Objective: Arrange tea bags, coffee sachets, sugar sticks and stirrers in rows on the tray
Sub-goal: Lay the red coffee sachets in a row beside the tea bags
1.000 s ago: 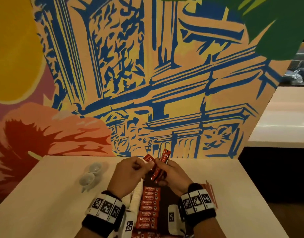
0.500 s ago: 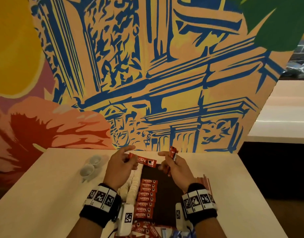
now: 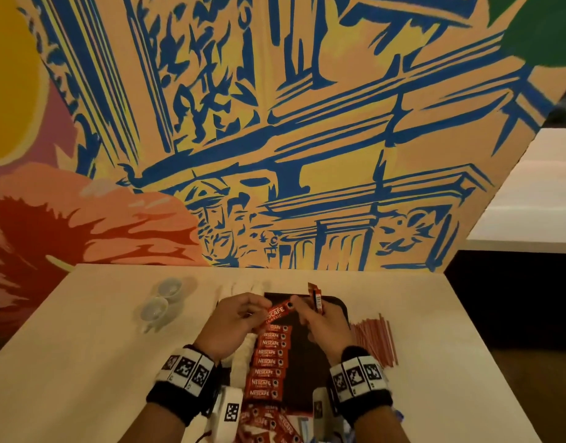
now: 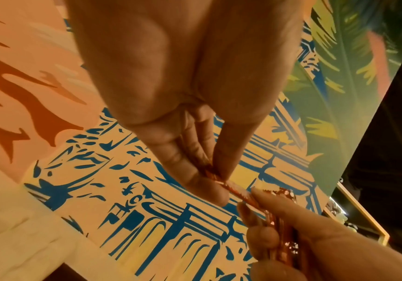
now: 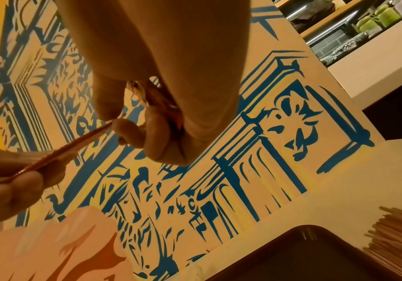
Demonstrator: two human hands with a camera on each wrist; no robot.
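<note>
A dark tray lies in front of me with a column of several red coffee sachets laid flat in a row. Over its far end my left hand pinches one end of a red coffee sachet. My right hand touches that sachet's other end with its fingertips and grips a small bunch of spare sachets standing upright. In the left wrist view the pinched sachet runs between both hands. White sugar sticks lie left of the row, mostly hidden by my left hand.
Red stirrers lie in a pile on the table right of the tray. Two small white cups stand at the far left. Loose sachets are heaped at the near edge. A painted wall rises just behind the table.
The left hand drew one sachet out of the bunch and lowered it, flat, toward the far end of the row. The right hand kept the remaining sachets and now touches its end.
</note>
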